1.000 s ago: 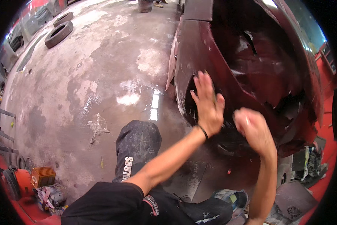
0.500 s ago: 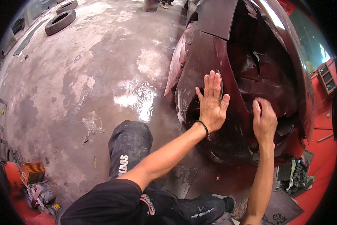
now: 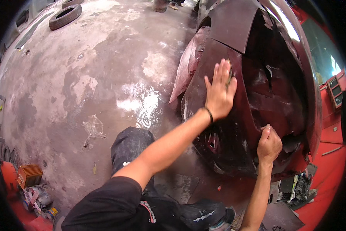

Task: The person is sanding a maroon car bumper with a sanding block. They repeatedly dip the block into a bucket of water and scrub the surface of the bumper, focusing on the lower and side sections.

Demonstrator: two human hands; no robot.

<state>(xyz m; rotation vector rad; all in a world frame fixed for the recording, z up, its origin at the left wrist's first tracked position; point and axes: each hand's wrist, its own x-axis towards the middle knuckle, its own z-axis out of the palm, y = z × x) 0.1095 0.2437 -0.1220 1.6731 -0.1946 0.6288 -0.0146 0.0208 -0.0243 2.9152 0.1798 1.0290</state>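
Observation:
My left hand [image 3: 219, 92] lies with fingers stretched out over a thin yellowish-edged pad, mostly hidden beneath it, on the scuffed dark maroon car panel [image 3: 203, 88]. Lower right, my right hand [image 3: 270, 142] is closed around the edge of the large dark opening [image 3: 279, 84] in the bodywork. A pale, rough strip of material [image 3: 188, 61] sticks out along the panel's left side. The inside of the opening looks creased and torn.
Worn concrete floor [image 3: 84, 115] spreads leftward, with tyres [image 3: 65, 17], a bucket [image 3: 160, 4] and someone's feet [image 3: 173, 5] at the back. An orange finned object [image 3: 30, 175] and clutter sit lower left; debris [image 3: 296, 188] and a red surface [image 3: 330, 134] are at right.
My left hand has slid up the panel. My right hand has moved to the opening's edge and closed on it. The car sits slightly lower in the view.

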